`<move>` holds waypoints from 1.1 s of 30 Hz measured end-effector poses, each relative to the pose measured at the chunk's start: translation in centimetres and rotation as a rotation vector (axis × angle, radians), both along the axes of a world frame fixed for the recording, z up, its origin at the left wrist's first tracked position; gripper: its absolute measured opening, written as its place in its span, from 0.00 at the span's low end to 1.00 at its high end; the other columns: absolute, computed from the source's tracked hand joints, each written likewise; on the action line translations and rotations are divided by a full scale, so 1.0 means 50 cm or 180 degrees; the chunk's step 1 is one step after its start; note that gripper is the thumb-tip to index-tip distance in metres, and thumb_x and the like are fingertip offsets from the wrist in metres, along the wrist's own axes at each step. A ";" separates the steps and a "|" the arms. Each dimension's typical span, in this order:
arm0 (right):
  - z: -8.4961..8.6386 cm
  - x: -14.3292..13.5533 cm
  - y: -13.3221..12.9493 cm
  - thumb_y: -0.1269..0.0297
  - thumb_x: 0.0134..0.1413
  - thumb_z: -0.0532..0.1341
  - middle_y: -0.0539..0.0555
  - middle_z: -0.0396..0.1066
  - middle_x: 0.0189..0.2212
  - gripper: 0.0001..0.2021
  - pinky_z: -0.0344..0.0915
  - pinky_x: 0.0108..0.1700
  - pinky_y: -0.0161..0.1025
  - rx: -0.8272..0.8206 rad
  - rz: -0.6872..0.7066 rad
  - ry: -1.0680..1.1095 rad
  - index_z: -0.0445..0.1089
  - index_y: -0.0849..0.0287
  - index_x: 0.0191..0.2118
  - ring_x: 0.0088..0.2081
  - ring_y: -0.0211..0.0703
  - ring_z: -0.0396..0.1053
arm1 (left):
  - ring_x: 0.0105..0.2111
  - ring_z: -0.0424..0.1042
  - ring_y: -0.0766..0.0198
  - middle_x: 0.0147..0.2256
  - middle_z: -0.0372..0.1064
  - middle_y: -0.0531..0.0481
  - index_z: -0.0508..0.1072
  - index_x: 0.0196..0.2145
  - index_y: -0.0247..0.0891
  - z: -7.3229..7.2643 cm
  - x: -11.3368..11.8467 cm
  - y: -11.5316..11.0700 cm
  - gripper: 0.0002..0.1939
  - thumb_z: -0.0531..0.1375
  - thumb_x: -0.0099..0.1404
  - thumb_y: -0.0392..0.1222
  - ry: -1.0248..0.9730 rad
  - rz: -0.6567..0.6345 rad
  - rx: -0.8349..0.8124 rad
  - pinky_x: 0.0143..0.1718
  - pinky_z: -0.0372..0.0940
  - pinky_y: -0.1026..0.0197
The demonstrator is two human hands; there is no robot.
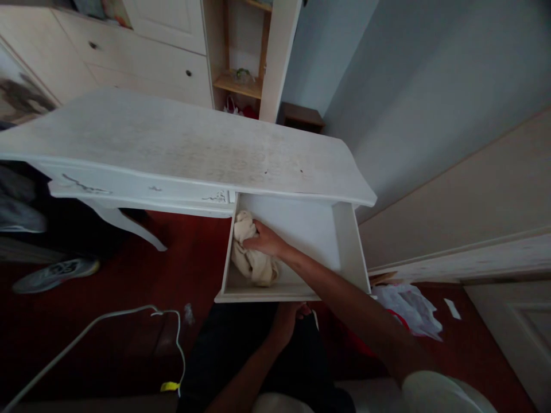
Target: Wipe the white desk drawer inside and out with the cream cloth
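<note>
A white drawer [340,241] is pulled out from a white desk [181,137]. In its left part lies a crumpled cream cloth [253,261], bunched against the left wall. My right hand [264,240] reaches in from the right, its fingers closed on the upper part of the cloth. Below the drawer's front edge, above my lap, is my left hand [291,314]. The left fingers are curled and partly hidden at the drawer front; what they hold, if anything, does not show.
A white cable [103,315] with a yellow tag lies at lower left. A shoe [55,274] is on the red floor beneath the desk. Plastic bags [411,310] lie right of the drawer, by the wall. Behind the desk stand white cabinets [150,63], one open with shelves.
</note>
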State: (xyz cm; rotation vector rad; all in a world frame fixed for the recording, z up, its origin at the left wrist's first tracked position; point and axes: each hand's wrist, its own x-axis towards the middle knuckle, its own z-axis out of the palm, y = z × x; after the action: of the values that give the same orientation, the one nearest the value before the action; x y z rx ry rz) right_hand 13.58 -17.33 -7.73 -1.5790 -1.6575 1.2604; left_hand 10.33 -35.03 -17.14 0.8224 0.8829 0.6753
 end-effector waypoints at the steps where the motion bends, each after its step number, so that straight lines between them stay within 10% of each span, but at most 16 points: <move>1: 0.005 0.004 -0.015 0.62 0.41 0.67 0.55 0.72 0.45 0.28 0.65 0.50 0.47 -0.0078 0.0270 -0.0134 0.66 0.60 0.51 0.45 0.50 0.69 | 0.31 0.73 0.57 0.26 0.74 0.45 0.70 0.23 0.38 0.002 0.000 0.000 0.15 0.53 0.55 0.51 -0.0010 0.0005 -0.0013 0.34 0.65 0.57; 11: 0.069 0.010 -0.058 0.72 0.42 0.62 0.58 0.75 0.45 0.25 0.65 0.44 0.37 -0.0340 0.2435 -0.1285 0.70 0.63 0.51 0.43 0.49 0.72 | 0.28 0.73 0.57 0.24 0.74 0.44 0.73 0.24 0.36 0.020 0.001 0.003 0.17 0.54 0.50 0.52 0.0077 0.0218 -0.0261 0.32 0.64 0.57; 33: 0.101 0.338 -0.170 0.77 0.45 0.61 0.59 0.76 0.46 0.22 0.65 0.46 0.36 -0.1061 0.2005 -0.2030 0.71 0.62 0.49 0.45 0.47 0.73 | 0.30 0.75 0.53 0.27 0.77 0.41 0.77 0.25 0.34 0.001 -0.005 0.005 0.20 0.57 0.52 0.55 0.0170 0.0163 -0.0315 0.35 0.67 0.53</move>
State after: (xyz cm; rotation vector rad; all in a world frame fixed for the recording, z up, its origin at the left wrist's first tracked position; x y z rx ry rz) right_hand 30.46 -25.85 -2.67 -1.8569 -2.6066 1.4785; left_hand 10.07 -34.78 -17.08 0.7341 0.9809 0.6516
